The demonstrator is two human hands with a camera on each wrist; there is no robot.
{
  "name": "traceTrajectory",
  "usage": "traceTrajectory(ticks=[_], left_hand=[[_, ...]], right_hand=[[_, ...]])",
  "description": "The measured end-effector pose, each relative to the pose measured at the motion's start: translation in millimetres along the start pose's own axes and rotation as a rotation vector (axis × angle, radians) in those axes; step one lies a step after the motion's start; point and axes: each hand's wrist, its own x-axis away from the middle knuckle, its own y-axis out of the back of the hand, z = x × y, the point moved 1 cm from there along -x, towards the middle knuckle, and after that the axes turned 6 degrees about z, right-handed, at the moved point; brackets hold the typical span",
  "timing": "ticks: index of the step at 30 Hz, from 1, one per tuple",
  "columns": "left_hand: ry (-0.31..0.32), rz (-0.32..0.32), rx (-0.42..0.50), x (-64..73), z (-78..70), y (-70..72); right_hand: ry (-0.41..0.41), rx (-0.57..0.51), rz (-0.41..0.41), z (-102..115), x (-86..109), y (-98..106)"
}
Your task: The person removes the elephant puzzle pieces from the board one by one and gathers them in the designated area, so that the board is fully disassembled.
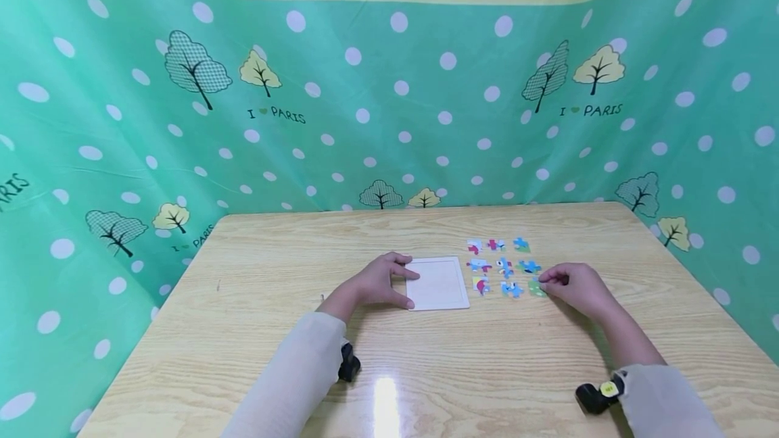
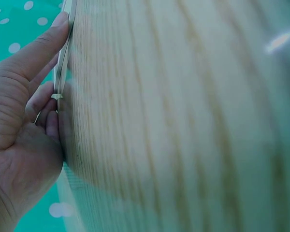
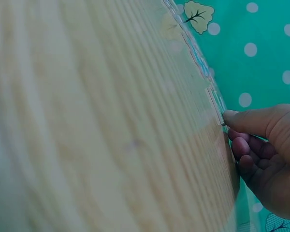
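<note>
A white puzzle frame (image 1: 437, 309) with a blank inside lies flat on the table. My left hand (image 1: 380, 281) holds its left side, the thumb by the near corner and the other fingers over the rim further back. To the right of the frame, several jigsaw pieces lie apart in rows, among them a blue one (image 1: 521, 244) and one with an eye (image 1: 504, 266). At the near right of these rows my right hand (image 1: 575, 286) pinches the edge of a green jigsaw piece (image 1: 535, 287), which looks to be on the tabletop. Thumb and fingers hide part of it.
The wooden table (image 1: 255, 330) ends at a green dotted curtain (image 1: 377, 107) behind and on both sides. A dark wrist camera (image 1: 349, 362) sits at the left cuff, another camera (image 1: 595, 397) at the right cuff. A light reflection shines on the table's near part.
</note>
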Motion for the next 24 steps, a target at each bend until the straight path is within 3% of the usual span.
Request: traceTrajectory(ticks=[4, 10, 15, 20, 24], left_hand=[[-0.004, -0.001, 0.0, 0.0, 0.2, 0.2], [0.001, -0.006, -0.014, 1.4, 1.6, -1.3], [0.008, -0.005, 0.013, 5.5, 0.1, -2.4], [-0.017, -0.063, 0.121, 10.2, 4.3, -2.7], [-0.05, -0.144, 0.3, 21.3, 9.9, -1.2]], right_hand=[[-0.007, -0.019, -0.002, 0, 1.3, 0], [-0.04, -0.148, -0.006, 0, 7.6, 2], [-0.022, -0.192, -0.02, 5, 14.0, 5], [-0.011, -0.243, -0.035, 14, 18.2, 6], [0.019, -0.269, -0.048, 21, 22.9, 7]])
